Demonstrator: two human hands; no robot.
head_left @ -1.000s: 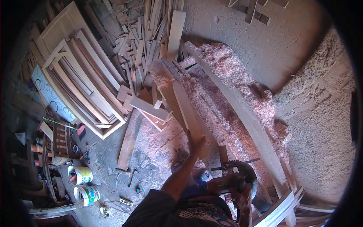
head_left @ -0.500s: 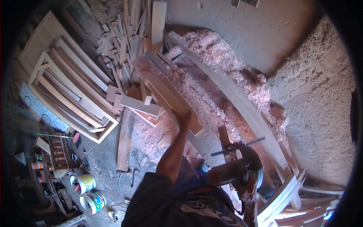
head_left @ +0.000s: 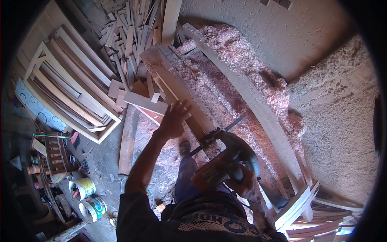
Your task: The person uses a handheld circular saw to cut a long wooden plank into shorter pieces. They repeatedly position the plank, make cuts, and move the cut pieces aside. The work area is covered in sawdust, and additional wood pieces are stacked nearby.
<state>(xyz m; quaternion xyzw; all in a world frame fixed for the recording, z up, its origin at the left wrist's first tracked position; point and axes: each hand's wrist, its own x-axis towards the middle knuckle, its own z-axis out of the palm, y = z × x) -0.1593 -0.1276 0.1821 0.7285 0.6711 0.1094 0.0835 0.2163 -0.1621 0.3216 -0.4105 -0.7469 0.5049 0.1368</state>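
My right hand is closed round the handle of a hand-held circular saw, which has a rounded guard and a thin bar running crosswise. Its front sits at the near end of a long brown board. That board lies slantwise on a wider plank stand dusted with shavings. My left hand is open with fingers spread, at the left edge of the board. Whether its fingertips touch the wood I cannot tell. The saw's blade is hidden.
Offcuts lie left of the board, before a heap of wood strips. Wooden frames lean at the left, with paint buckets below. A long curved plank and shavings lie right.
The saw in my right hand has moved left and forward to the board's near end. My left hand has shifted left along the board's edge, and its fingers are now spread.
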